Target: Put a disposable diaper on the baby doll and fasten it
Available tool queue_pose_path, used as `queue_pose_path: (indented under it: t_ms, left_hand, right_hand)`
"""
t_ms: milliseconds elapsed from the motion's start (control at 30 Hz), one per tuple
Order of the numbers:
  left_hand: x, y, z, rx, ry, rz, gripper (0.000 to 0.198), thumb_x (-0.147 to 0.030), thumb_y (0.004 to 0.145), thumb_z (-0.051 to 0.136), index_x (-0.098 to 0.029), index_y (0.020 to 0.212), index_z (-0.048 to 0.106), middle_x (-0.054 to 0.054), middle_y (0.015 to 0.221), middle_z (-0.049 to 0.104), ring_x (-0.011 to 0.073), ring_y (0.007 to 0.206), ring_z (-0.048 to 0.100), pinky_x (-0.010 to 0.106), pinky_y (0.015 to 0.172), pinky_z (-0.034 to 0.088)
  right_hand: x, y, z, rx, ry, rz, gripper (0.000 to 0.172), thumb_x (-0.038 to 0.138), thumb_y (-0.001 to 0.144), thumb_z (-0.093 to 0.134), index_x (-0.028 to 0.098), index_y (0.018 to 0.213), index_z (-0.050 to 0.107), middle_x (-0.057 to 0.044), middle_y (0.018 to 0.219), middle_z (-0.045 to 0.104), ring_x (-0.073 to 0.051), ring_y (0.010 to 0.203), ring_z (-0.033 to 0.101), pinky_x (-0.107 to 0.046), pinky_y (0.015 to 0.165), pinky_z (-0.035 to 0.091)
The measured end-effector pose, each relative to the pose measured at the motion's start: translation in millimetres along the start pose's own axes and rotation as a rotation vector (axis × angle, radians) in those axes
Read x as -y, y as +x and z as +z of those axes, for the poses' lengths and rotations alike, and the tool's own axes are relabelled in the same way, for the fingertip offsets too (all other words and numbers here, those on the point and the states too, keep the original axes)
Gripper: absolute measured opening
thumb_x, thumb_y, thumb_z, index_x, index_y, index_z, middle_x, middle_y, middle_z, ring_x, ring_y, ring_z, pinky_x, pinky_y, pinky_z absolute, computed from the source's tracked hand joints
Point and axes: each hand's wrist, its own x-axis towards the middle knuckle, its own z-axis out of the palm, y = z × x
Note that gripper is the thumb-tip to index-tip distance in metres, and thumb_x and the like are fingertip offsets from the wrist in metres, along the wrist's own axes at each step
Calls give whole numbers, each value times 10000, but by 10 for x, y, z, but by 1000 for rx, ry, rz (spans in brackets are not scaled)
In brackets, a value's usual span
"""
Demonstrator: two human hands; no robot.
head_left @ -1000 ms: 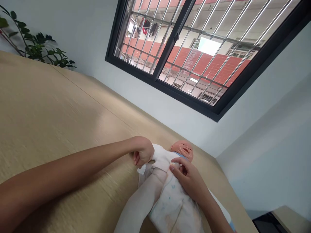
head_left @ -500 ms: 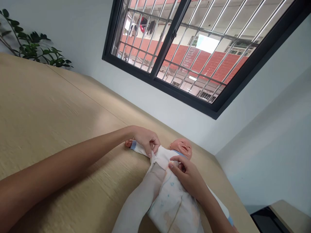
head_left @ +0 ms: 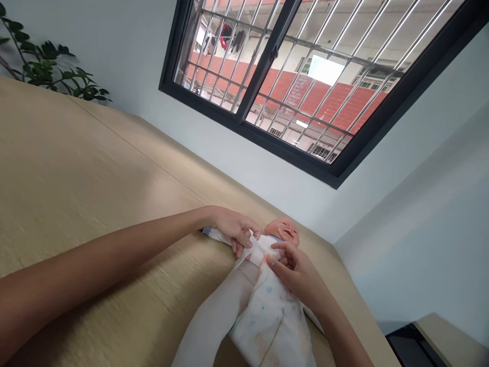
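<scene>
Lying on its back just below centre, toward six o'clock: doll (head_left: 245,279), feet end nearest, head end farther off. Nearest part is one pale leg (head_left: 208,318), bent at the knee and running out of view toward seven o'clock. Beside it, at six o'clock, the diaper (head_left: 267,316), white with small blue-green spots, a yellowish line down its front and faint brownish patches, covers the doll's lower body. Right hand (head_left: 294,267), at five o'clock, has thumb and fingers curled at the diaper's upper front; contact is clear, but cannot tell whether the edge is gripped. Left hand (head_left: 235,229), close to six o'clock, its forearm entering from eight, pinches a thin white strip (head_left: 252,239) between thumb and fingers at the doll's waist. The two hands are apart, the white top (head_left: 260,247) of the doll showing between them. Blue sleeve cuff (head_left: 207,231) shows just past the left wrist, toward seven o'clock. Head (head_left: 283,229) lies beyond the right hand, between four and five o'clock. All this rests on a light wooden table (head_left: 95,173), one thin seam crossing it. At four o'clock, lower than the tabletop, a black object (head_left: 414,346), cut off by the border. Farther: pale wall (head_left: 126,46); leafy plant (head_left: 49,69) at ten o'clock; black-framed window (head_left: 240,122) at one o'clock, metal bars outside, hanging clothes (head_left: 226,36) and a red-banded building (head_left: 344,104) beyond.
</scene>
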Motion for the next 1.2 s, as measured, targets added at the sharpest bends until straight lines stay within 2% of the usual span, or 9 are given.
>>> queue_pose_path:
  t_ms: [200,300,433,533,667,833,967,1067,1200]
  left_hand:
    - [4,3,29,45,-45,-61,286,-393,880,658,-222,985,454,28,963,701,196,784,717,272,677,580]
    - [35,14,27,62,-66,-56,271,-387,890,649,-224,986,455,30,955,705,198,813,720,269,691,588]
    - [49,25,19,75,-89,-39,296,-408,878,679,-216,977,478,38,958,701,191,827,716,265,716,584]
    - [21,29,44,34,-73,-52,342,-414,830,744,-212,1002,529,23,892,685,166,773,697,254,706,574]
    - [-19,68,127,-35,-1,-78,397,-478,804,758,-223,1070,607,-10,789,633,121,643,607,205,599,524]
    - [33,180,230,-49,-55,-77,326,-406,732,817,-207,951,681,-19,758,603,113,669,560,185,596,502]
    - [78,209,221,-59,-111,-98,223,-359,734,788,-176,825,699,-13,754,609,95,656,555,186,630,513]
    - [49,162,174,-60,-139,-126,190,-298,679,796,-159,742,683,-18,674,595,88,602,534,200,639,514]
    - [-27,84,126,-82,-137,-176,189,-267,636,774,-150,638,626,-30,553,534,101,566,518,249,687,533]
  right_hand:
    - [-15,16,8,5,201,2,514,534,740,765,151,1018,565,61,606,465,-65,472,349,-193,431,236]
    - [43,-5,39,23,259,41,502,509,744,780,161,1040,573,59,609,512,-45,421,306,-190,400,210]
    - [66,-12,62,57,495,50,480,376,713,844,166,1037,558,20,733,614,-57,534,451,-156,466,301]
    - [5,11,54,32,667,11,486,303,705,860,170,1058,553,43,684,589,-51,543,448,-145,491,307]
    - [-43,25,55,32,736,-23,472,310,734,842,183,1076,543,62,612,539,-71,519,441,-172,494,317]
    - [6,10,90,-21,776,-41,534,312,671,866,217,1065,519,8,801,643,-123,610,542,-228,570,402]
    - [3,31,96,-80,666,-8,557,372,648,867,209,1058,528,-7,809,634,-147,653,555,-253,614,426]
    - [8,43,89,-190,407,-13,484,431,680,826,171,999,570,-25,798,609,-153,687,545,-252,619,428]
    - [111,-13,92,-324,25,-105,314,436,775,711,173,926,632,-41,814,616,-137,589,502,-252,519,367]
